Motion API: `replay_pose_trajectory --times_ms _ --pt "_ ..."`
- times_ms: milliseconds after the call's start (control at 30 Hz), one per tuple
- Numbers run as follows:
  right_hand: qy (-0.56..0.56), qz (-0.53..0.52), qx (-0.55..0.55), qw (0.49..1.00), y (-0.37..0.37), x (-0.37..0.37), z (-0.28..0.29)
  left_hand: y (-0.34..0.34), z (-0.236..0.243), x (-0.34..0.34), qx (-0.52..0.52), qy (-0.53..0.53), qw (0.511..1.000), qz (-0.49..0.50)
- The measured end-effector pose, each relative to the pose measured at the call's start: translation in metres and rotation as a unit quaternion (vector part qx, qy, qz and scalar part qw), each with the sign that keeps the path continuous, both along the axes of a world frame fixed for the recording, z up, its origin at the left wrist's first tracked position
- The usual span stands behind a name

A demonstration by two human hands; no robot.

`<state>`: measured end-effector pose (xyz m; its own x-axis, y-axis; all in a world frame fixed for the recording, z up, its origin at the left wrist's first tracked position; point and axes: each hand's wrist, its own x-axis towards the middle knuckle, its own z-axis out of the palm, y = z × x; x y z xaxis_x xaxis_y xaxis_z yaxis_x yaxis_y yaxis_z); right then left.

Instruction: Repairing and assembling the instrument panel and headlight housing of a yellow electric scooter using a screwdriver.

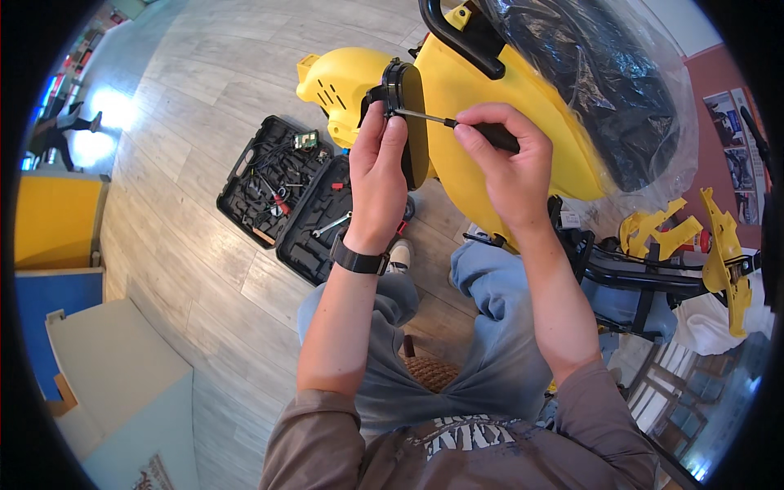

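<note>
The person is sitting over a big yellow machine (482,106) and working on the black cap (411,122) fixed to its left end. The right hand (506,159) is closing around the black handle of a screwdriver (457,124), and the thin metal shaft is pointing left so that its tip is meeting the near edge of the cap. The left hand (377,175) is wrapping around that same edge, with thumb and fingers pinching narrow right at the tip, steadying either the cap or a small screw there; I cannot tell which, since the fingers are hiding the spot. A black watch (358,260) is sitting on the left wrist.

As a judgement, the work on the cap is looking underway but not finished: the cap is sitting flush on the yellow housing, the driver is engaging it, and no loose screw is showing nearby.

On the floor to the left, an open black tool case (286,196) is lying with its 2 halves spread, tools resting in the slots. To the far right, a clear plastic bag (621,90) is covering the dark part of the machine, and loose yellow parts (694,237) are lying by a black frame.
</note>
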<state>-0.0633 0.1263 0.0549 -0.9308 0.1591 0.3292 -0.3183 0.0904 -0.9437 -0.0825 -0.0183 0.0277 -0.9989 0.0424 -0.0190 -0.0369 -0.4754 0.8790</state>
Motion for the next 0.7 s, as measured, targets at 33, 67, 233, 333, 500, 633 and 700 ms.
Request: replay_pose_trajectory --times_ms 33,67,233,333,500,633,700 --pt "-0.005 0.003 -0.001 1.000 0.000 0.000 -0.001 0.000 0.000 0.000 0.000 0.000 1.000 0.000" --pt "-0.010 0.007 -0.001 1.000 -0.001 0.000 -0.002 -0.001 -0.001 0.000 -0.004 0.004 1.000 -0.002" --pt "-0.012 0.001 0.010 1.000 -0.001 0.000 -0.002 -0.001 0.003 0.001 -0.004 -0.003 1.000 0.006" --pt "-0.012 -0.001 0.020 1.000 0.001 0.000 -0.001 -0.004 0.000 0.002 -0.014 0.013 1.000 -0.010" --pt "-0.023 0.006 0.020 1.000 0.006 -0.001 0.001 -0.005 0.002 0.001 -0.055 0.021 0.998 -0.029" --pt "-0.063 0.015 0.031 0.997 0.015 -0.006 -0.002 -0.012 0.000 -0.001 -0.081 0.027 0.995 -0.053" --pt "-0.071 0.013 0.021 0.997 0.017 -0.007 -0.002 -0.014 0.001 -0.002 -0.125 0.015 0.987 -0.095"
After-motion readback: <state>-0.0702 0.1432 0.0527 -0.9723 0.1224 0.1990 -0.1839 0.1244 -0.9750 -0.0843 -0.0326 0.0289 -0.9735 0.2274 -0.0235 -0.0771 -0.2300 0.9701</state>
